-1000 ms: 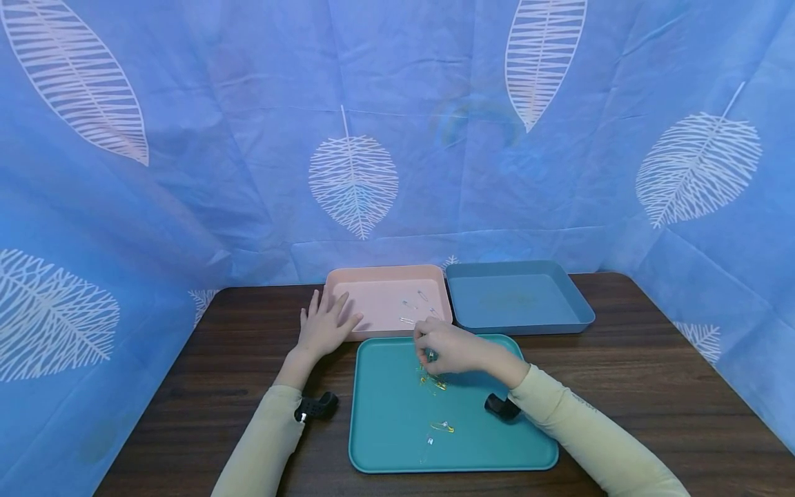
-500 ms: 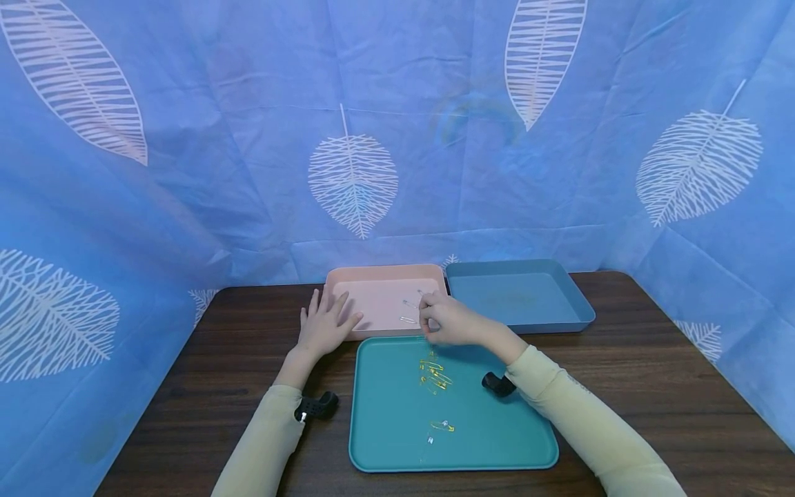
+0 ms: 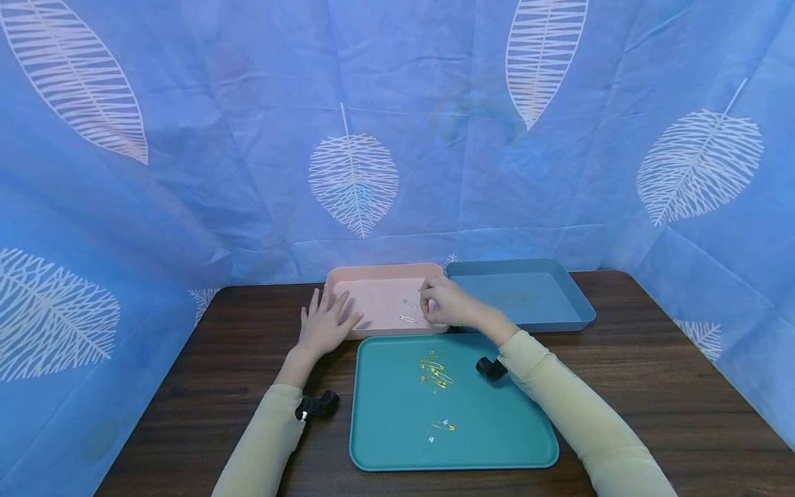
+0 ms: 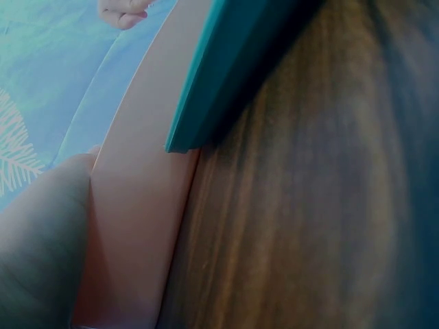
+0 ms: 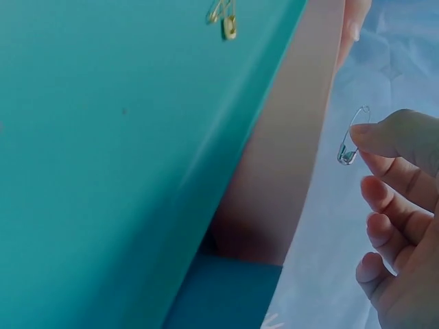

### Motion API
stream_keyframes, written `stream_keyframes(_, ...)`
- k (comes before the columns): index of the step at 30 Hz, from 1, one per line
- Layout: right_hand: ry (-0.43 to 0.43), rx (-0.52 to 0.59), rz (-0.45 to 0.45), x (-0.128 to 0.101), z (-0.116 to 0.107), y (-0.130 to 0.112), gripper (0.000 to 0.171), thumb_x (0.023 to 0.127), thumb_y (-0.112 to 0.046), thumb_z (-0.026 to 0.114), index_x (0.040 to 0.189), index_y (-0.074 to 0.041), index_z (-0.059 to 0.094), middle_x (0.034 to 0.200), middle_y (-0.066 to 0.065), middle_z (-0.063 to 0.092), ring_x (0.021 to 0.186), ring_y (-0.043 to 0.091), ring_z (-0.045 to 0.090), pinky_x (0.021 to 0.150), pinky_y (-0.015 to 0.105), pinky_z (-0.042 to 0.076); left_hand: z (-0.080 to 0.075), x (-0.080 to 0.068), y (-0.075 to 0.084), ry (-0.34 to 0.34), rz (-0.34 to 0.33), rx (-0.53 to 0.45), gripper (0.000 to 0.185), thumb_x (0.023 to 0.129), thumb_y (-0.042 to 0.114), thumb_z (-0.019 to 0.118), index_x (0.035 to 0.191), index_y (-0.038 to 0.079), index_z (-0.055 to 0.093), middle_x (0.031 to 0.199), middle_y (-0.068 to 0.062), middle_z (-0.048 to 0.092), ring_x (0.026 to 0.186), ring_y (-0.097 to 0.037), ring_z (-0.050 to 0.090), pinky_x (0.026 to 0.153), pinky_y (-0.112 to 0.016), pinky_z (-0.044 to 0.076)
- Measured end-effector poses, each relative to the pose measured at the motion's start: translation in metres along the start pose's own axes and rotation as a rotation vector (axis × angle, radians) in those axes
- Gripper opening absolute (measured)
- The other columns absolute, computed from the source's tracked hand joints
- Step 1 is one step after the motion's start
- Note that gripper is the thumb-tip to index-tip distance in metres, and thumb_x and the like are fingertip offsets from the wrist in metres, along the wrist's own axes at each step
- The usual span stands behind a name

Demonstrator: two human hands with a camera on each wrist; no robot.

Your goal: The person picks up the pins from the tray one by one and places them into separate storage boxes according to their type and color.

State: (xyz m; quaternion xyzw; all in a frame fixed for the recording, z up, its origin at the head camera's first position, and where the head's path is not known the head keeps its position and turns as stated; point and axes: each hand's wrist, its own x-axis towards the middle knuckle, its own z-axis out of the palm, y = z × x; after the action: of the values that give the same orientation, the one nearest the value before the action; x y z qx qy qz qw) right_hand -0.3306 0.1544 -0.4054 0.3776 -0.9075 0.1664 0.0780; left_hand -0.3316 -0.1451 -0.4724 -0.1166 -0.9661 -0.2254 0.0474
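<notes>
From the head camera, the right hand (image 3: 448,305) hovers over the pink tray's (image 3: 373,273) right end while the left hand (image 3: 323,326) rests flat, fingers spread, at its left edge; gold pins (image 3: 435,369) lie on the teal tray (image 3: 497,442). The left wrist view shows only tray edges and table (image 4: 309,205). Only the right wrist view reveals the silver pin (image 5: 350,140) pinched at the fingertips (image 5: 384,133); so slight a grip could likely drop it outside the tray.

Head camera looks forward and down over the table (image 3: 248,386); both wrist cameras sit close, sharing the pink tray (image 4: 137,226) edge
</notes>
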Motion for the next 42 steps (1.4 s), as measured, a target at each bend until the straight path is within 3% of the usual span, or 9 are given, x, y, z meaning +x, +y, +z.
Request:
stream_keyframes(15,0.0,-0.055,0.108,0.017,0.005,0.023,0.021,0.08,-0.006,0.07,0.065,-0.016,0.06,0.097,0.004,0.058,0.097,0.027,0.051,0.105,0.056,0.038,-0.001,0.0,0.001,0.001,-0.001,0.018,0.074,0.094,0.064,0.045,0.154,0.024,0.031,0.164,-0.017,0.008,0.151,-0.043,0.004,0.111,-0.074,0.01)
stream_keyframes(25,-0.018,-0.089,0.18,0.026,0.006,0.027,0.018,0.083,-0.007,0.066,0.069,-0.016,0.059,0.102,0.006,0.059,0.098,0.027,0.048,0.094,0.048,0.041,-0.002,-0.001,0.002,-0.004,-0.006,0.003,0.073,0.094,0.063,0.046,0.154,0.023,0.032,0.164,-0.018,0.007,0.151,-0.043,0.001,0.111,-0.074,0.008)
stream_keyframes(32,-0.02,-0.144,0.186,0.033,0.009,0.027,0.017,0.084,-0.006,0.064,0.07,-0.015,0.059,0.104,0.008,0.06,0.098,0.026,0.05,0.095,0.044,0.042,-0.001,-0.001,0.001,-0.015,-0.01,-0.007,0.074,0.094,0.064,0.046,0.154,0.024,0.03,0.165,-0.016,0.005,0.152,-0.04,-0.002,0.111,-0.074,0.007)
stream_keyframes(42,0.018,-0.18,0.153,0.036,0.016,0.034,0.018,0.086,-0.007,0.064,0.07,-0.014,0.059,0.097,0.007,0.058,0.088,0.024,0.046,0.082,0.041,0.041,0.0,0.001,-0.001,-0.013,-0.012,0.009,0.074,0.094,0.064,0.044,0.154,0.024,0.029,0.165,-0.016,0.006,0.151,-0.041,0.0,0.111,-0.073,0.008)
